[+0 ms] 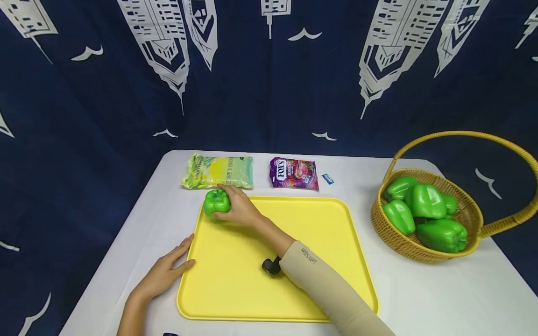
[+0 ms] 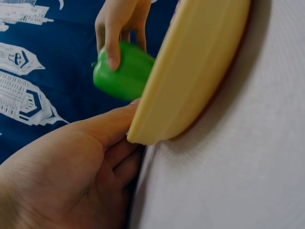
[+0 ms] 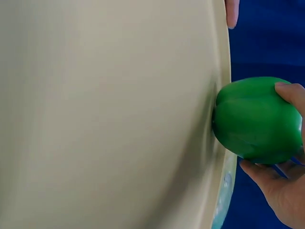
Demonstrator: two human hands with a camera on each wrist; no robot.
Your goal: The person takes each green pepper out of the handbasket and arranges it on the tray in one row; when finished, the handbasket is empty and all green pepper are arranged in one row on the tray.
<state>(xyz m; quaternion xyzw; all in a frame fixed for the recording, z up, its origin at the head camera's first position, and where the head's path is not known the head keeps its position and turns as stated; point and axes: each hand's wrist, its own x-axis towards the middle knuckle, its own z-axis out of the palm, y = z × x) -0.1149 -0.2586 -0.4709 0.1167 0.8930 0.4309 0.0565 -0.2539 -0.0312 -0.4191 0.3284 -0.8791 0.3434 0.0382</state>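
Observation:
My right hand point(image 1: 240, 208) grips a green bell pepper point(image 1: 216, 203) at the far left corner of the yellow tray point(image 1: 311, 261). In the right wrist view the pepper point(image 3: 257, 119) sits right at the tray's rim, with the thumb and fingers on either side of it. My left hand point(image 1: 161, 275) lies at the tray's left edge, fingers extended and fingertips at the rim. The left wrist view shows that hand point(image 2: 71, 162) against the tray's side point(image 2: 186, 71), its thumb tip near the pepper point(image 2: 126, 71).
A wicker basket point(image 1: 388, 240) with a tall handle stands on the right, holding several green peppers point(image 1: 426, 200). Behind the tray lie a green-yellow packet point(image 1: 220, 171), a purple candy bag point(image 1: 294, 173) and a small blue wrapper point(image 1: 328, 179). A white cloth covers the table point(image 1: 138, 224).

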